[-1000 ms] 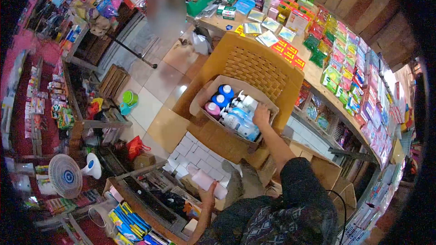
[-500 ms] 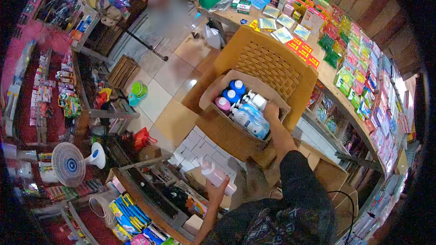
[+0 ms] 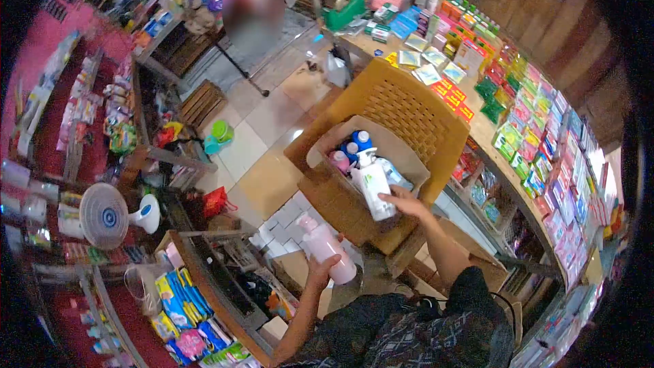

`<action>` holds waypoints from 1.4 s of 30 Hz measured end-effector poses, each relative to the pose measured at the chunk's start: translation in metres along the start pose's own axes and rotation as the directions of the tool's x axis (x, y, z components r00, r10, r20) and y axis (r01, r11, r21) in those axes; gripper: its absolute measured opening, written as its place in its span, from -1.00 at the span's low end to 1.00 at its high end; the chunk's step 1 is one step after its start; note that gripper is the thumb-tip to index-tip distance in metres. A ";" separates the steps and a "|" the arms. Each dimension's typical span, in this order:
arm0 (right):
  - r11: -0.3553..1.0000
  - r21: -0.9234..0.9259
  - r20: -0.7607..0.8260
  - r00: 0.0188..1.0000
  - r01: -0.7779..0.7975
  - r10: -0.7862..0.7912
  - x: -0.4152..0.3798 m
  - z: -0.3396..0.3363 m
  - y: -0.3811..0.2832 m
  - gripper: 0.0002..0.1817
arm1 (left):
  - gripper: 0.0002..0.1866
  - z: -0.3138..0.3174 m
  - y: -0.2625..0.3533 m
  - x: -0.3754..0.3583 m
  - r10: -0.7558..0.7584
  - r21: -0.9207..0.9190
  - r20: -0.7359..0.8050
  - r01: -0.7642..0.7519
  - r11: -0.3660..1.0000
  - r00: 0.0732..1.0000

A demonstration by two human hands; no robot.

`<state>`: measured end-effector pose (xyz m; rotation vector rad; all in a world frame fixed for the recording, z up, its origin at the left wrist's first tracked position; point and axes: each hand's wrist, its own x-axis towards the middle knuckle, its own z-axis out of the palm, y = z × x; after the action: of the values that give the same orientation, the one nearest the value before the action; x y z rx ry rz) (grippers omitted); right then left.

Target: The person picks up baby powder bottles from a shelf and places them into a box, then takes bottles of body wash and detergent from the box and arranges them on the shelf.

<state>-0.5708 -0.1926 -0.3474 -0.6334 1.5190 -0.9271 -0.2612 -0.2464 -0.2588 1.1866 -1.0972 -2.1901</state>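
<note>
A pink pump bottle is gripped by my left hand, held tilted in front of my body. My right hand is closed around the lower part of a white pump bottle, which is raised above the front of an open cardboard box. Inside the box stand bottles with blue caps and a pink-capped bottle. Part of the box's contents is hidden behind the white bottle. The box rests on the seat of a brown woven-back plastic chair.
A long counter packed with small goods runs along the right. At left are a white fan and shelves of packets. A green tub is on the tiled floor. A blurred person is at the back.
My right hand has lifted the white pump bottle out of the box and brought it toward me. The pink bottle in my left hand has come up slightly. The whole view has shifted a little.
</note>
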 end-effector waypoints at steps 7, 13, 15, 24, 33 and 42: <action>0.697 0.614 0.478 0.877 -0.371 0.046 -0.027 0.150 0.031 -0.42 | -0.24 -0.021 -0.016 -0.073 -0.015 -0.016 -0.107 0.013 1.000 0.994; 0.873 0.424 0.582 0.811 -0.239 -0.061 -0.082 0.210 -0.008 -0.41 | -0.23 -0.019 -0.004 -0.186 0.244 0.130 -0.315 -0.213 0.968 0.917; 0.943 0.298 0.626 0.776 -0.149 -0.076 -0.107 0.225 -0.029 -0.40 | -0.25 -0.016 -0.012 -0.227 0.325 0.124 -0.355 -0.300 0.946 0.877; 0.903 0.316 0.845 0.519 -0.292 -0.128 -0.263 0.346 0.012 -0.42 | -0.21 -0.030 -0.188 -0.409 0.534 0.191 -0.636 -0.556 0.809 0.558; 0.870 0.049 0.940 0.317 -0.492 0.127 -0.425 0.459 0.074 -0.36 | -0.26 0.037 -0.271 -0.600 0.451 0.379 -0.892 -0.503 0.777 0.023; 0.919 -0.258 0.964 -0.143 -0.297 0.224 -0.493 0.522 0.078 -0.20 | -0.04 0.080 -0.259 -0.764 0.318 0.582 -0.801 -0.531 0.617 -0.508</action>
<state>0.0313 0.1493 -0.1409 -0.6588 0.0873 0.0785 0.0941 0.4529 -0.0520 1.3385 -0.3588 -0.0067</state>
